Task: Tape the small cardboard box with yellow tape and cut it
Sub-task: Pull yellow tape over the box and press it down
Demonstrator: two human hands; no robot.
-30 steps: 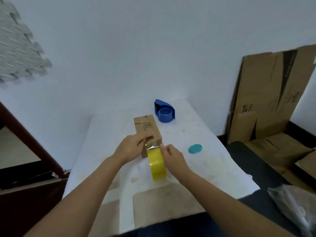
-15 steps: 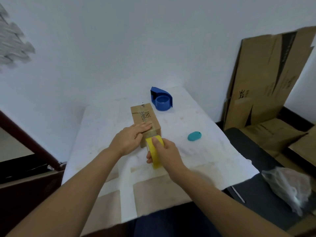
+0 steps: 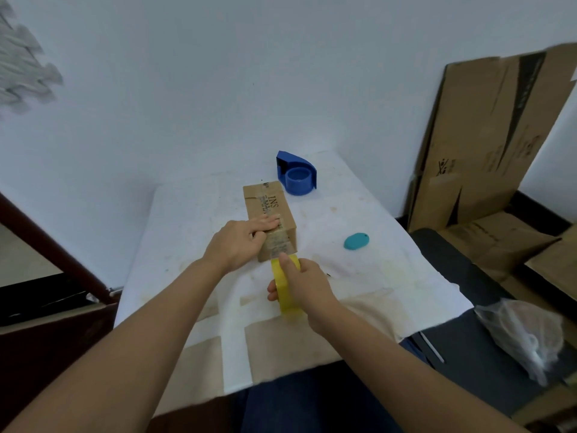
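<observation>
The small cardboard box (image 3: 268, 204) lies lengthwise in the middle of the white-covered table (image 3: 187, 220). My left hand (image 3: 239, 243) presses flat on the box's near top edge, fingers over the tape end. A clear strip of tape runs down the box's near face to the yellow tape roll (image 3: 285, 292), which stands on edge just in front of the box. My right hand (image 3: 304, 284) grips that roll, forefinger along its top.
A blue tape dispenser (image 3: 296, 178) sits behind the box. A teal oval cutter (image 3: 356, 241) lies to the right of the box. Flattened cardboard sheets (image 3: 487, 142) lean on the wall at right. A plastic bag (image 3: 527, 332) lies on a dark surface at lower right.
My right hand has taken a fuller grip on the roll and drawn it back toward me, so tape now covers the box's near face. My left hand has flattened onto the box top.
</observation>
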